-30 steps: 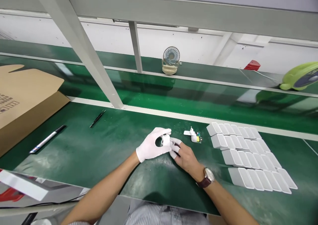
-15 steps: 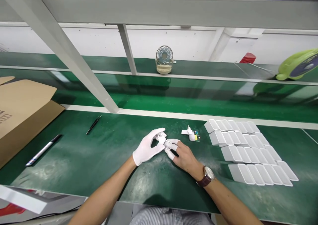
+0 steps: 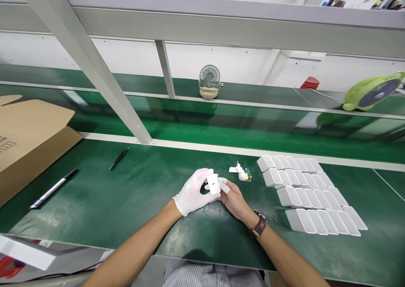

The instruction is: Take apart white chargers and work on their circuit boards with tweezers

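Note:
My left hand (image 3: pixel 193 193), in a white glove, and my right hand (image 3: pixel 234 198), bare with white finger cots, meet over the green table mat (image 3: pixel 133 194). Together they grip a small white charger shell (image 3: pixel 213 183), its slotted end face turned up toward me. Just beyond lies a loose white plug part with a small circuit board (image 3: pixel 240 172). To the right, several white charger shells (image 3: pixel 308 192) lie packed in rows on the mat.
A cardboard box (image 3: pixel 28 139) sits at the left edge. A marker pen (image 3: pixel 53 188) and black tweezers (image 3: pixel 119 158) lie on the mat. A slanted grey frame post (image 3: pixel 104 84) rises ahead. Two small fans (image 3: pixel 209 81) (image 3: pixel 373 93) stand beyond the conveyor belt.
The white shell was turned between my fingers; its slotted end face now points up. Both hands stayed in about the same place on the mat.

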The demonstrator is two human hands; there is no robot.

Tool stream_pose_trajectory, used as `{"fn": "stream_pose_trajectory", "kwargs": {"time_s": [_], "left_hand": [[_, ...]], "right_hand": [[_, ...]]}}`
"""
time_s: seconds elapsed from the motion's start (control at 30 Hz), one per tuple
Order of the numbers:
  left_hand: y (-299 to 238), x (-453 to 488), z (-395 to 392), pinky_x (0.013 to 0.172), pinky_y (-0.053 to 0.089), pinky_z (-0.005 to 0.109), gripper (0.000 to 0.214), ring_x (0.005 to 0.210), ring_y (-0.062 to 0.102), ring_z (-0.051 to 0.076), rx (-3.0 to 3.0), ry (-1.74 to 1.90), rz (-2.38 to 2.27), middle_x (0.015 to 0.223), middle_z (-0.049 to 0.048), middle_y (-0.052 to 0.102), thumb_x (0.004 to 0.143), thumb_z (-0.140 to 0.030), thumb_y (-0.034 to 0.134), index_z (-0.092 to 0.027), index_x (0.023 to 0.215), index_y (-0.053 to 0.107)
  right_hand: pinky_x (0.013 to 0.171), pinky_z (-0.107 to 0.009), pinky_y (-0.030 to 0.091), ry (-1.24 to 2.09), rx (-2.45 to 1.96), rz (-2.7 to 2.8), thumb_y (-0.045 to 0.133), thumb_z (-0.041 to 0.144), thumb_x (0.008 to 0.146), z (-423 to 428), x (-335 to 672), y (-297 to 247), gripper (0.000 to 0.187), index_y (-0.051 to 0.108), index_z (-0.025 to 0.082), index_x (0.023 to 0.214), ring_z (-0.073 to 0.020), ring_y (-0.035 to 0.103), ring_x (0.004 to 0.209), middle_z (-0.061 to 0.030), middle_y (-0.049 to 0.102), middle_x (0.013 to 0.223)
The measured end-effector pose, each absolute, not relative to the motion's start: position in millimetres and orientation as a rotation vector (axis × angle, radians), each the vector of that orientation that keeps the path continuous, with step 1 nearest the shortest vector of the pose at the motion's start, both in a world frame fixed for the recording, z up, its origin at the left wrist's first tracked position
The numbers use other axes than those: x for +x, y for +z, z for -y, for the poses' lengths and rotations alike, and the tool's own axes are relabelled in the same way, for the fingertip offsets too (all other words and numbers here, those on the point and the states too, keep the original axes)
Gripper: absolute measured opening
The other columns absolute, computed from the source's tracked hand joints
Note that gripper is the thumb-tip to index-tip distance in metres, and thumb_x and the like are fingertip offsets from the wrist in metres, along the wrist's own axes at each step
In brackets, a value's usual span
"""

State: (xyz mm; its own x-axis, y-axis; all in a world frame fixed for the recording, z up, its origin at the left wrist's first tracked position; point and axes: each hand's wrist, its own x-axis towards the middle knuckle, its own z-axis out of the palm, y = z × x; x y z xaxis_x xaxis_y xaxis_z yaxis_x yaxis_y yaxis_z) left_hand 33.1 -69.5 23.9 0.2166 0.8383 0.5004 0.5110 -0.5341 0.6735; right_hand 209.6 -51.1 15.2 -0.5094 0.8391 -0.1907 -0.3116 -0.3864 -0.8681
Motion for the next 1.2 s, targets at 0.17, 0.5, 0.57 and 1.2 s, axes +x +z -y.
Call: {"fn": "stream_pose_trajectory", "kwargs": {"time_s": [0.17,0.5,0.57,1.2], "left_hand": [[24.8,28.8,69.9,0.097,0.055,0.049,0.074,0.121,0.060,0.031,2.145,1.220,-1.253,0.130,0.0149,0.054,0.077,-0.026,0.080,-0.023,0.140,0.042],[36.3,29.2,69.8,0.100,0.052,0.048,0.066,0.119,0.059,0.029,2.151,1.254,-1.220,0.124,0.0128,0.060,0.076,-0.028,0.081,-0.022,0.132,0.046],[38.4,27.1,69.6,0.099,0.052,0.047,0.064,0.118,0.059,0.029,2.111,1.241,-1.245,0.124,0.0128,0.060,0.075,-0.032,0.082,-0.022,0.128,0.048],[77.2,-125.8,65.1,0.113,0.037,0.047,0.049,0.130,0.050,0.032,1.937,0.820,-2.367,0.134,0.0116,0.061,0.084,-0.039,0.068,-0.021,0.129,0.060]], "right_hand": [[0.065,-0.036,0.057,2.005,-0.819,0.998,0.063,0.049,0.090,51.5,208.7,15.1,0.034,0.069,0.022,0.112,-0.0217,0.068,0.078,-0.0056,0.074,0.094],[0.070,-0.036,0.058,1.893,-0.859,1.029,0.064,0.047,0.091,53.1,209.0,7.9,0.032,0.068,0.023,0.110,-0.0217,0.068,0.082,-0.0053,0.073,0.098],[0.073,-0.037,0.058,1.808,-0.865,1.075,0.067,0.045,0.090,53.4,211.4,7.6,0.032,0.067,0.024,0.113,-0.0215,0.068,0.085,-0.0054,0.072,0.103],[0.091,-0.043,0.057,0.919,-1.132,1.952,0.062,0.045,0.091,59.6,232.3,2.7,0.054,0.050,0.019,0.138,-0.0250,0.069,0.098,-0.0084,0.073,0.109]]}}
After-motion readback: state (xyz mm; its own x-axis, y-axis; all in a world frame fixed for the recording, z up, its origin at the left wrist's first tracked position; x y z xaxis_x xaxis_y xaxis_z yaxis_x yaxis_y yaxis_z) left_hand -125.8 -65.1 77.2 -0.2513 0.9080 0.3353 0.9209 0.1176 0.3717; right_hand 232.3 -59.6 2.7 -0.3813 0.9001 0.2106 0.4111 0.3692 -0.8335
